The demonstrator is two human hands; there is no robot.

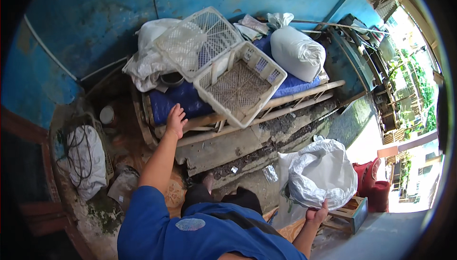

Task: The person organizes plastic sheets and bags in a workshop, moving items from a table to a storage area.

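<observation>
My left hand (176, 122) is open and holds nothing, with its fingers spread above the front left edge of a bamboo bench (190, 125) covered in blue sheeting. To the right, my right hand (317, 213) grips the near rim of a white woven sack (297, 184), whose wide mouth faces up. Nothing can be made out inside the sack. On the bench, a white plastic crate (220, 112) with a soiled mesh bottom tilts over the front edge. A second white crate (209, 34) leans behind it.
A full, tied white sack (297, 53) lies on the bench's right; white bags (145, 65) and a dark bowl (172, 79) are at its left. A low wooden stool (353, 215) and red object (373, 186) stand right. A rope-tied white bundle (86, 162) lies far left.
</observation>
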